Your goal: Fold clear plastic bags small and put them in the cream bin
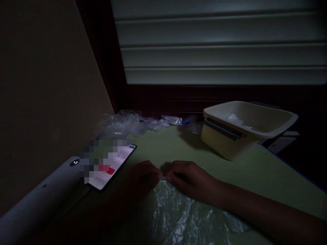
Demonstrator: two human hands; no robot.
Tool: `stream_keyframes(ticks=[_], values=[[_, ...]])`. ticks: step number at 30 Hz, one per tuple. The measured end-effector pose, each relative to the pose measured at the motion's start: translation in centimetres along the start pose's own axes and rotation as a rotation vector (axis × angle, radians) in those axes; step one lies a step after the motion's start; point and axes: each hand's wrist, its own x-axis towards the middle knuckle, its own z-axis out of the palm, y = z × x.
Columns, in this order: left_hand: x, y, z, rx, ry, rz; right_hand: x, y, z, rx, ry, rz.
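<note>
The scene is dim. A clear crinkled plastic bag point(178, 214) lies on the green table surface point(163, 146) close to me. My left hand point(144, 177) and my right hand point(191, 178) rest side by side at the bag's far edge. Both have their fingers curled and pinched on that edge.
A phone point(112, 166) with a lit screen lies left of my hands, beside a long white cylindrical device point(38, 200). A cream plastic tub point(245, 129) stands at the back right. More clear plastic bags point(133, 124) are heaped at the back by the wall, under a window blind point(219, 44).
</note>
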Motion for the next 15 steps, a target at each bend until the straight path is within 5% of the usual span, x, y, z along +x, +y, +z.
stream_keyframes(ticks=[15], values=[[0.27, 0.33, -0.88, 0.031, 0.247, -0.216, -0.05, 0.72, -0.09, -0.148, 0.072, 0.089]])
